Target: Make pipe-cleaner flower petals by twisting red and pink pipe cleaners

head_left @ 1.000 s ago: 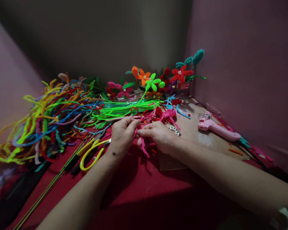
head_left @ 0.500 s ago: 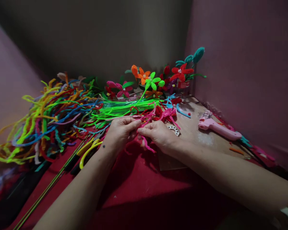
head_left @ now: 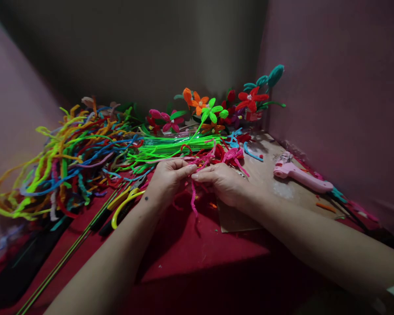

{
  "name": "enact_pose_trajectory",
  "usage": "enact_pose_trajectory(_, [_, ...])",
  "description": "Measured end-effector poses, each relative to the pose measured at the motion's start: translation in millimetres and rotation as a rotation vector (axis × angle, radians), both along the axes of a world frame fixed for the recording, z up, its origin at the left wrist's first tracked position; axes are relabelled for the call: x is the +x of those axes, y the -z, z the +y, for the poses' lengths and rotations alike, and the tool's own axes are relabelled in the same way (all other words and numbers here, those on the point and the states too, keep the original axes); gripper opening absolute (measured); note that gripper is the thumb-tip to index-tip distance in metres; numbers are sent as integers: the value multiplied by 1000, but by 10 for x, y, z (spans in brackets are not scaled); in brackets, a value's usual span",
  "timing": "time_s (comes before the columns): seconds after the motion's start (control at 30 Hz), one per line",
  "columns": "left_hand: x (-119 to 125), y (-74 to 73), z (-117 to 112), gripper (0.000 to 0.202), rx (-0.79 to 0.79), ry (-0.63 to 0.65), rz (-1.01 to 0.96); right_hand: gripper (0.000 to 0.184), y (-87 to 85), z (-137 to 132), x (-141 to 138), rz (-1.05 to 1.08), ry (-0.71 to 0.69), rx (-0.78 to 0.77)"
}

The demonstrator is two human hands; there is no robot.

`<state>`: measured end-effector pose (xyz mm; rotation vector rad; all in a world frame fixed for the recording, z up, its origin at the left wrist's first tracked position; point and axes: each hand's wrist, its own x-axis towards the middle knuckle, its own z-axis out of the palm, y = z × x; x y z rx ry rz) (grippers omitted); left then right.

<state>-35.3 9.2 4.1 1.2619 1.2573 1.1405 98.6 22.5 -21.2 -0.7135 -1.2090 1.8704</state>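
Thumb and fingers of my left hand point(head_left: 171, 178) pinch a pink pipe cleaner point(head_left: 193, 202), whose twisted end dangles below the fingertips. Right beside it my right hand point(head_left: 221, 181) is closed on the same pink pipe cleaner, the two sets of fingertips almost touching. The fingers hide most of the held part. Just behind the hands lie more crumpled pink pipe cleaners point(head_left: 233, 155) and some red ones. A bundle of bright green pipe cleaners point(head_left: 174, 148) lies beyond my left hand.
Yellow-handled pliers point(head_left: 128, 204) lie left of my left wrist. A big tangle of coloured pipe cleaners point(head_left: 65, 162) fills the left. Pipe-cleaner flowers point(head_left: 212, 110) stand at the back. On the board point(head_left: 239, 221) at right rests a pink glue gun point(head_left: 302, 176).
The pink pipe cleaner's loose end now hangs straighter down between my hands, where it slanted right before. My right hand has turned slightly and covers more of the white ring.
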Motion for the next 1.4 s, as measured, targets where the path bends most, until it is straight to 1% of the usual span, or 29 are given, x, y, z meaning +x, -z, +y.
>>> enact_pose_trajectory(0.17, [38, 20, -2, 23, 12, 11, 7, 18, 12, 21, -16, -19, 117, -33])
enact_pose_trajectory(0.27, [7, 49, 11, 24, -19, 32, -33, 12, -1, 50, -16, 51, 210, -48])
enact_pose_trajectory(0.3, [-7, 56, 13, 25, -60, 63, -53, 10, -10, 59, -14, 86, 239, -55])
enact_pose_trajectory(0.4, [-30, 65, 7, 24, -221, 213, -98, 8, -30, 85, -12, 177, 292, -91])
enact_pose_trajectory(0.47, [-14, 66, -5, 22, -266, 264, -104, 6, -27, 100, -21, 232, 306, -126])
enact_pose_trajectory(0.6, [68, 107, -16, 24, -200, 201, -83, 10, 10, 130, -47, 298, 333, -233])
enact_pose_trajectory(0.7, [130, 151, -21, 22, -240, 197, -142, 11, 35, 153, -51, 318, 324, -309])
enact_pose_trajectory(0.8, [190, 158, -62, 18, -279, 198, -185, 13, 37, 170, -42, 341, 314, -369])
enact_pose_trajectory(0.87, [235, 147, -110, 20, -238, 163, -127, 14, 23, 177, -33, 345, 315, -391])
enact_pose_trajectory(0.93, [276, 144, -159, 23, -169, 125, -16, 16, 1, 180, -25, 351, 348, -411])
enact_pose_trajectory(1.0, [302, 161, -195, 24, -57, 101, 130, 19, -24, 180, -19, 372, 389, -430])
enact_pose_trajectory(1.1, [297, 197, -236, 26, 119, 92, 372, 20, -54, 180, -7, 364, 384, -452])
enact_pose_trajectory(1.13, [284, 200, -251, 25, 133, 122, 438, 19, -60, 183, 0, 360, 379, -449])
enact_pose_trajectory(1.17, [264, 193, -268, 23, 119, 186, 491, 18, -64, 190, 10, 356, 384, -441])
enact_pose_trajectory(1.27, [170, 123, -297, 21, 47, 465, 597, 17, -67, 222, 49, 380, 421, -416])
enact_pose_trajectory(1.3, [128, 93, -290, 22, 64, 505, 621, 17, -65, 233, 61, 393, 427, -412])
enact_pose_trajectory(1.33, [86, 67, -272, 24, 113, 461, 634, 17, -63, 242, 70, 405, 423, -411])
enact_pose_trajectory(1.37, [45, 49, -245, 22, 184, 354, 634, 17, -62, 247, 76, 416, 405, -414])
enact_pose_trajectory(1.4, [9, 41, -213, 16, 267, 225, 639, 17, -61, 249, 78, 426, 381, -419])
